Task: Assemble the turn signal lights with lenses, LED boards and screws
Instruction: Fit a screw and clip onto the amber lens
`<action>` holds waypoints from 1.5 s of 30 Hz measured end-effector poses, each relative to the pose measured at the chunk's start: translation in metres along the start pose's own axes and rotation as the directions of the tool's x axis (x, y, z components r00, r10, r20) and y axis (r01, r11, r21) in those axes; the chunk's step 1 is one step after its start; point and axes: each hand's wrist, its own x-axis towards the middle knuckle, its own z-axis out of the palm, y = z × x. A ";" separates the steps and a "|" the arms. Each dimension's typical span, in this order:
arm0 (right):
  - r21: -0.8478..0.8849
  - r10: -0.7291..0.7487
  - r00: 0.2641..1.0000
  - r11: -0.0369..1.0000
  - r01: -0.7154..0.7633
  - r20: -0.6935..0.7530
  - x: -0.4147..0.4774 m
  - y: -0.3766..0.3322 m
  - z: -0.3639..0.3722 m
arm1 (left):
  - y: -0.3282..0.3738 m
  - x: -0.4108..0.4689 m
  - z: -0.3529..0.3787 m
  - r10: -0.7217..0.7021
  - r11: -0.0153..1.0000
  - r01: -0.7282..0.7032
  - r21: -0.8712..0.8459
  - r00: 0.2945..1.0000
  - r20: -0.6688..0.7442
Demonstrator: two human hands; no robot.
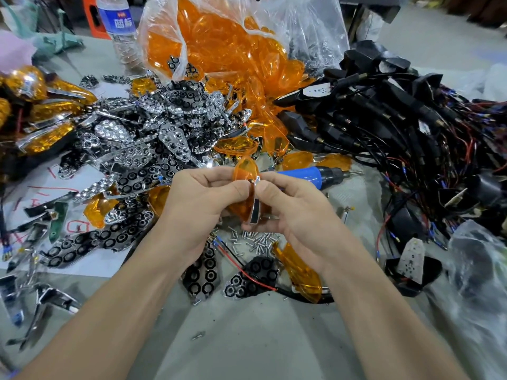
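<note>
Two hands meet at frame centre, the left hand pinching a translucent amber plastic lens, the right hand a narrow chrome trim strip; skewed mating could pop either into the small silver screws beneath.

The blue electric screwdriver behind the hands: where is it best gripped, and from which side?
Grip its thick blue handle from above: it lies flat on the table, bit pointing right, and the right hand covers its rear end.
</note>
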 end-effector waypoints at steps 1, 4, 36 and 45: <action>0.004 0.014 1.000 1.000 -0.014 0.015 -0.001 0.001 0.000 | 0.000 0.000 -0.001 0.019 0.999 -0.019 0.043 1.000 0.001; 0.038 0.050 0.994 0.998 -0.053 0.096 -0.003 0.001 -0.003 | -0.001 -0.003 -0.002 0.063 0.985 -0.066 0.159 0.998 0.027; -0.060 0.031 0.994 0.998 -0.038 -0.106 0.003 0.008 0.001 | -0.001 -0.007 0.007 0.166 0.857 -0.235 0.459 0.968 0.186; -0.112 -0.033 0.999 0.993 0.029 -0.034 0.001 0.005 -0.002 | -0.001 0.003 -0.001 0.055 0.990 -0.059 0.131 0.998 0.037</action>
